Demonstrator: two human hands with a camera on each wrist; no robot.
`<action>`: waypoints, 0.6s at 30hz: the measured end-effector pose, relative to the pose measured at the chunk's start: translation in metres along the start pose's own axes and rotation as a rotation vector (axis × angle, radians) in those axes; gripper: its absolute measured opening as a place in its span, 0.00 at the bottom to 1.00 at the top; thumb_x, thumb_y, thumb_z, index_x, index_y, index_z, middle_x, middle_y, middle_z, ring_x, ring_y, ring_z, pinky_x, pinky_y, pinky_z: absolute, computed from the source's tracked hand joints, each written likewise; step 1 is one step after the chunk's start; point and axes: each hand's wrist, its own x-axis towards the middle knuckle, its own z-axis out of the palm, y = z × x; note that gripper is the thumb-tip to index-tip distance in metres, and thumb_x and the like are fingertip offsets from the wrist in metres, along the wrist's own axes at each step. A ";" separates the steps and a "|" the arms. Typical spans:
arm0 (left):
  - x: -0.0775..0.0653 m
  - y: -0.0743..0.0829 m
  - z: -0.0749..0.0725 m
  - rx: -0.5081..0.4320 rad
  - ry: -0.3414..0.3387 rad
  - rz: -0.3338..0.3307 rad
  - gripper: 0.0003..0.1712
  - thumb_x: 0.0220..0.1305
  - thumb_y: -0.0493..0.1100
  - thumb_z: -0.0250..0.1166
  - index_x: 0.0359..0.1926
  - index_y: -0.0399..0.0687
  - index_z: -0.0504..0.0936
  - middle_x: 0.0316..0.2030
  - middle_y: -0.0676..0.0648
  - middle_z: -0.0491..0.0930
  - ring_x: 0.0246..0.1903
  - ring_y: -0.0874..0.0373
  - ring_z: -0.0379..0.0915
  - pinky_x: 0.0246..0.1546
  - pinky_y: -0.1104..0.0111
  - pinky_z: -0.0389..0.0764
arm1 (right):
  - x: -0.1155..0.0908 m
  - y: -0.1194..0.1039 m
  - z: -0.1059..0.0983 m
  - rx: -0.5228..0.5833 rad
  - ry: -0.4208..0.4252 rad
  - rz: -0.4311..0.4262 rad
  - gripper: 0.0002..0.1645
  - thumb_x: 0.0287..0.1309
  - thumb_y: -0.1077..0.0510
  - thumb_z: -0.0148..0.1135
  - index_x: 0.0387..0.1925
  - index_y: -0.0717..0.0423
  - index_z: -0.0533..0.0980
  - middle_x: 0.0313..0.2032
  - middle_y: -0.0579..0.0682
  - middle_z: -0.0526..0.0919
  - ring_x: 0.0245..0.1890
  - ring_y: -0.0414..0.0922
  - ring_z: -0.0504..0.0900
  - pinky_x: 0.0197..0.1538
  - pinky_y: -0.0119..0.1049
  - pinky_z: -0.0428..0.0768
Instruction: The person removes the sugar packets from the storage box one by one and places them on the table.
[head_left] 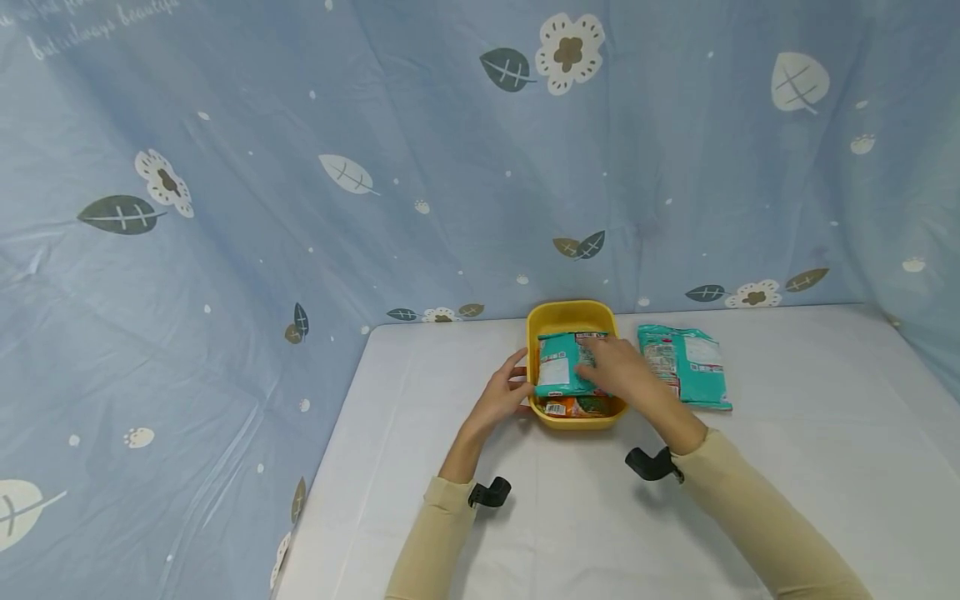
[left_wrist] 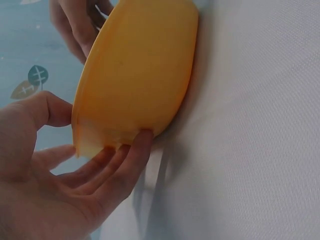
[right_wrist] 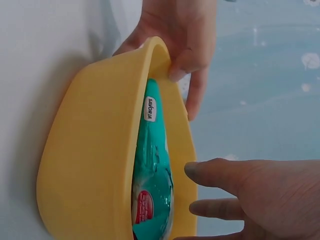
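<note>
A yellow plastic bin (head_left: pixel 561 313) stands near the back of the table. My left hand (head_left: pixel 498 396) holds its left side; in the left wrist view the thumb is at the rim and the fingers lie against the outer wall (left_wrist: pixel 140 65). Inside the bin a teal snack packet (head_left: pixel 557 368) lies on top of an orange packet (head_left: pixel 573 407). Over the teal packet is my right hand (head_left: pixel 618 371), fingers spread and extended. In the right wrist view its fingertips (right_wrist: pixel 197 172) look apart from the packet (right_wrist: pixel 155 150), whose label reads "SAVORIA".
Another teal packet, or possibly two side by side (head_left: pixel 702 371), lies on the white tablecloth (head_left: pixel 795 467) just right of the bin. A blue curtain (head_left: pixel 450 208) printed with leaves and flowers hangs behind the table and along its left side.
</note>
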 end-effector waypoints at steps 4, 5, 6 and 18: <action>0.000 0.000 0.001 0.003 0.001 0.000 0.39 0.67 0.39 0.57 0.76 0.64 0.55 0.63 0.39 0.69 0.56 0.47 0.75 0.41 0.56 0.88 | 0.001 -0.003 0.002 0.010 -0.022 0.019 0.39 0.64 0.47 0.61 0.70 0.61 0.63 0.65 0.69 0.69 0.63 0.68 0.69 0.64 0.65 0.70; 0.000 0.000 0.001 0.003 0.002 -0.001 0.40 0.67 0.39 0.57 0.76 0.64 0.55 0.63 0.39 0.69 0.56 0.47 0.75 0.41 0.56 0.88 | 0.001 -0.004 0.003 0.013 -0.028 0.028 0.40 0.64 0.47 0.61 0.71 0.61 0.62 0.66 0.70 0.68 0.64 0.69 0.68 0.65 0.66 0.69; 0.000 0.000 0.001 0.002 0.002 -0.002 0.40 0.67 0.39 0.57 0.76 0.64 0.55 0.63 0.39 0.69 0.57 0.47 0.75 0.41 0.56 0.88 | 0.002 -0.005 0.003 0.015 -0.036 0.036 0.41 0.64 0.47 0.61 0.71 0.61 0.62 0.66 0.70 0.67 0.65 0.69 0.67 0.64 0.66 0.69; -0.001 -0.002 0.001 -0.007 -0.004 0.004 0.40 0.67 0.39 0.57 0.75 0.66 0.55 0.63 0.40 0.70 0.57 0.47 0.75 0.43 0.54 0.87 | 0.009 -0.010 0.016 0.004 -0.001 0.078 0.44 0.63 0.45 0.63 0.72 0.63 0.59 0.66 0.76 0.63 0.58 0.72 0.73 0.57 0.66 0.76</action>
